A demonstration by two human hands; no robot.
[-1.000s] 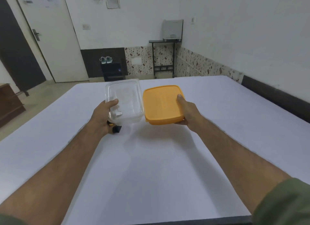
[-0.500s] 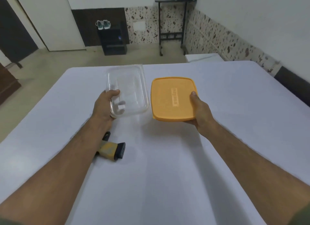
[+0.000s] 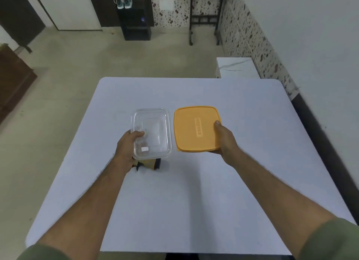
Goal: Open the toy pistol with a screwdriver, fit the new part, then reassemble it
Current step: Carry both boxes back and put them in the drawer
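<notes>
Left hand [image 3: 127, 150]: gripping the clear box [image 3: 151, 132] by its near left edge.
Right hand [image 3: 225, 138]: holding the orange lid [image 3: 195, 128], thumb on top.
Toy pistol [image 3: 149, 164]: lying on the table [image 3: 194, 201], just under the left hand, mostly hidden by the box.

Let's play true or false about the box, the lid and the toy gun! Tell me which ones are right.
1. The left hand holds the clear box. True.
2. The orange lid is snapped onto the box. False: it is off, held beside the box by the right hand.
3. The toy pistol lies on the white table, partly hidden under the box. True.
4. The box is full of screwdrivers. False: only a small white piece shows inside.
</notes>
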